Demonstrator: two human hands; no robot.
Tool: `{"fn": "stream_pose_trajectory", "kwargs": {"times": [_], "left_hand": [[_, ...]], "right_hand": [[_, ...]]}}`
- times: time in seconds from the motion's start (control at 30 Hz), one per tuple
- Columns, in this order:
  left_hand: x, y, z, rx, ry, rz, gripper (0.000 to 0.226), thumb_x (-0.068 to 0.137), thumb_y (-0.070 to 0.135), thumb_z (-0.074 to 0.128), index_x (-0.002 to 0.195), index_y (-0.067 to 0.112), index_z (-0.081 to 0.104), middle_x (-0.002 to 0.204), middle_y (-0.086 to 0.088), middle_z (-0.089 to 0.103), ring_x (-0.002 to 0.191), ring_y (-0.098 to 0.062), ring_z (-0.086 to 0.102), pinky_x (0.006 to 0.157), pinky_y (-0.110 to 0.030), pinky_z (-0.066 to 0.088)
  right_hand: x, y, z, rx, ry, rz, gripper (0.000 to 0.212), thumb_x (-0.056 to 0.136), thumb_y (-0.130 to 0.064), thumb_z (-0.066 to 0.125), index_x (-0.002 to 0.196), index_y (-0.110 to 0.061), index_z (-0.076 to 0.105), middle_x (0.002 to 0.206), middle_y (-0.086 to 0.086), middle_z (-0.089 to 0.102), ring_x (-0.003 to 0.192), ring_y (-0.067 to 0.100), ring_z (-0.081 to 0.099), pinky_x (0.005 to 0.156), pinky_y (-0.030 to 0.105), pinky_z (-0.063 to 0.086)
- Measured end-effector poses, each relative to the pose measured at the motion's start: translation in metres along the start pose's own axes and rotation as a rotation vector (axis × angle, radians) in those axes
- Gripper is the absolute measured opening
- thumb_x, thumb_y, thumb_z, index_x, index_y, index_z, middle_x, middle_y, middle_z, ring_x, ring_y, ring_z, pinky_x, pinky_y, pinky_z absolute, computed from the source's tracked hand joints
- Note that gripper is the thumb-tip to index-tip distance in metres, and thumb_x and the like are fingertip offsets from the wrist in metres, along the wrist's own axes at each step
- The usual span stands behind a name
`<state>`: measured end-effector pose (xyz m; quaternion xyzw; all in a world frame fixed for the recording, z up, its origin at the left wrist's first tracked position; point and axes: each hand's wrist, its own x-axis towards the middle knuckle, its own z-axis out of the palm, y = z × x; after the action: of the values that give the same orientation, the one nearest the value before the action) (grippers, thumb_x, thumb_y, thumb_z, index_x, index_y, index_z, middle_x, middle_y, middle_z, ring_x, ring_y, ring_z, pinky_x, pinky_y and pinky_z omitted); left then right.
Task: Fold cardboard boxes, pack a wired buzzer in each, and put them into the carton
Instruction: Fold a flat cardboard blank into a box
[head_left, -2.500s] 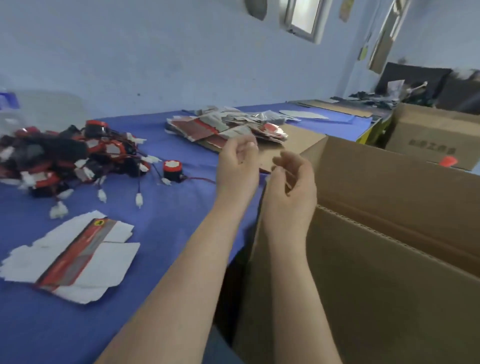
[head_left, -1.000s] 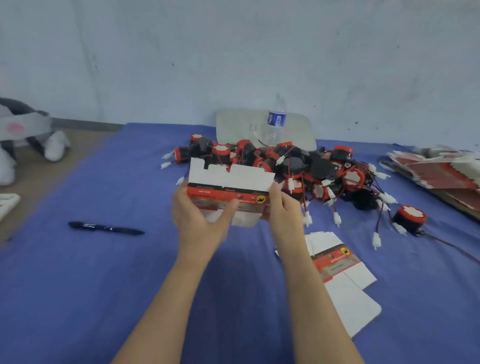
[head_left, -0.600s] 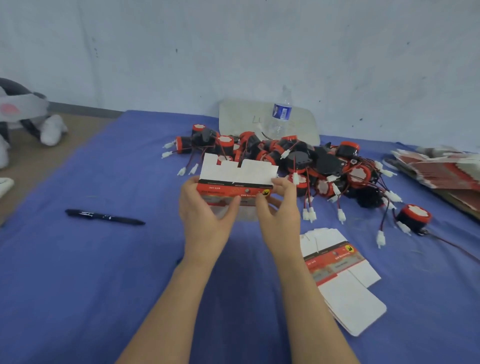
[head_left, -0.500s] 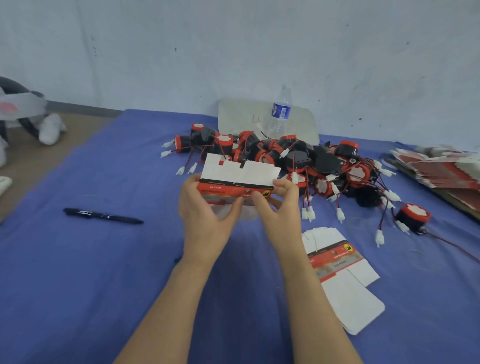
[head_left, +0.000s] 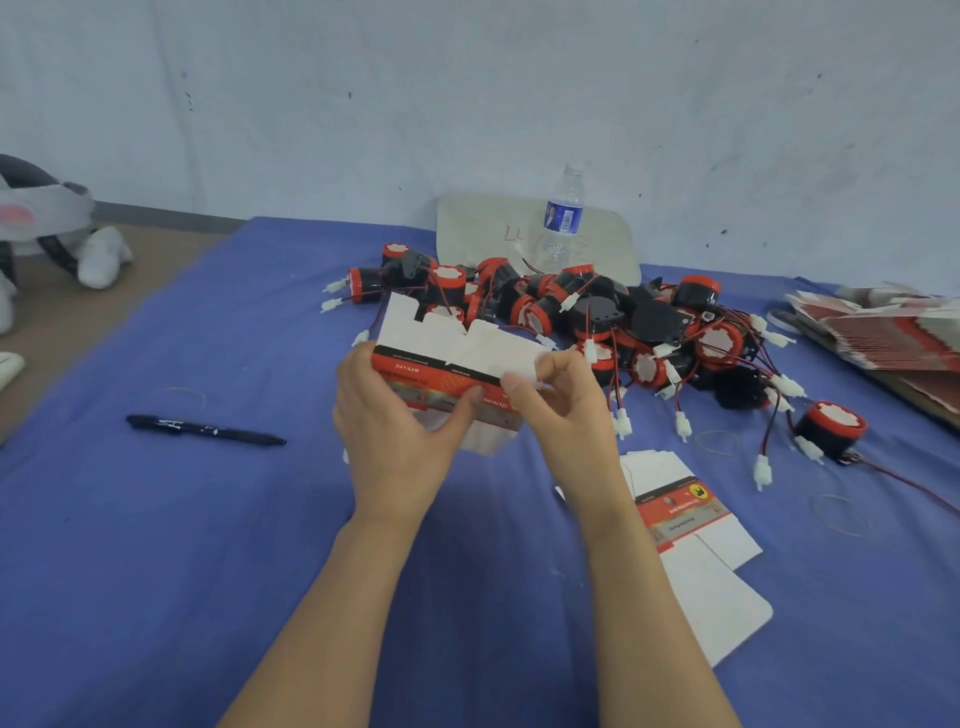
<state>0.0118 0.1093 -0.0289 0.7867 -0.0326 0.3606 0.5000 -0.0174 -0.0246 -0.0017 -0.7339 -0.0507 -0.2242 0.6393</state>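
Now left hand (head_left: 395, 441), right hand (head_left: 561, 410) grip open-flapped box (head_left: 441, 358).

One camera sits on the person's head. It looks forward and down over the blue worktop (head_left: 156, 571), toward the wall (head_left: 467, 104) at 12 o'clock. It is close: the left hand (head_left: 395, 441) and right hand (head_left: 561, 415) fill the middle. The wide view reaches a soft toy (head_left: 47, 228) at 10 o'clock.

Open table (head_left: 130, 571) lies near left — only a pen (head_left: 205, 429) crosses it; the buzzer pile (head_left: 597, 322) blocks the far side, a flat box (head_left: 691, 525) the right.
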Motion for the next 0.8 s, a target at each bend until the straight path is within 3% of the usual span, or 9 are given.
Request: {"fn": "stream_pose_trajectory", "kwargs": {"times": [0.17,0.33,0.43,0.53,0.67,0.8], "left_hand": [[0.002,0.001,-0.002,0.054,-0.001,-0.006,0.089,0.064,0.049,0.080,0.131,0.005,0.041,0.127,-0.008,0.048,0.119,-0.028,0.048,0.100,-0.048,0.039],[0.005,0.000,-0.004,0.063,0.043,-0.041,0.086,0.065,0.053,0.079,0.127,0.005,0.044,0.122,-0.009,0.051,0.115,-0.029,0.048,0.098,-0.044,0.035],[0.006,0.001,-0.006,0.063,0.041,-0.016,0.083,0.066,0.052,0.080,0.124,0.005,0.045,0.120,-0.009,0.051,0.113,-0.029,0.048,0.097,-0.045,0.036],[0.005,0.002,-0.006,0.071,0.038,0.020,0.080,0.067,0.055,0.077,0.121,0.006,0.046,0.118,-0.009,0.052,0.110,-0.029,0.049,0.097,-0.044,0.036],[0.005,0.002,-0.006,0.107,0.052,0.044,0.078,0.068,0.053,0.077,0.121,0.005,0.046,0.118,-0.010,0.052,0.110,-0.031,0.049,0.095,-0.045,0.035],[0.004,0.002,-0.007,0.119,0.052,0.048,0.078,0.068,0.051,0.078,0.122,0.005,0.045,0.119,-0.011,0.051,0.111,-0.031,0.048,0.094,-0.045,0.035]], "right_hand": [[0.002,0.002,-0.006,-0.018,-0.037,0.039,0.019,0.089,-0.021,0.066,0.084,-0.008,0.054,0.082,0.000,0.058,0.078,0.012,0.058,0.075,0.029,0.051],[0.002,0.005,-0.008,-0.063,-0.109,0.034,0.014,0.089,-0.023,0.067,0.089,-0.012,0.058,0.079,-0.019,0.062,0.077,0.003,0.062,0.072,0.018,0.049],[0.001,0.009,-0.008,-0.111,-0.139,0.077,0.016,0.088,-0.024,0.068,0.090,-0.016,0.054,0.091,-0.007,0.063,0.085,0.011,0.063,0.073,0.020,0.050],[0.000,0.011,-0.006,-0.197,-0.126,0.097,0.029,0.088,-0.025,0.068,0.075,-0.016,0.043,0.075,0.004,0.056,0.074,0.016,0.055,0.062,0.024,0.044],[0.001,0.010,-0.004,-0.131,-0.198,0.072,0.012,0.090,-0.019,0.066,0.082,-0.013,0.060,0.082,-0.013,0.069,0.086,0.008,0.065,0.076,0.023,0.051],[0.000,0.009,-0.002,0.014,-0.232,0.122,0.011,0.090,-0.012,0.065,0.088,-0.023,0.069,0.090,-0.007,0.073,0.088,0.010,0.069,0.077,0.020,0.053]]}}
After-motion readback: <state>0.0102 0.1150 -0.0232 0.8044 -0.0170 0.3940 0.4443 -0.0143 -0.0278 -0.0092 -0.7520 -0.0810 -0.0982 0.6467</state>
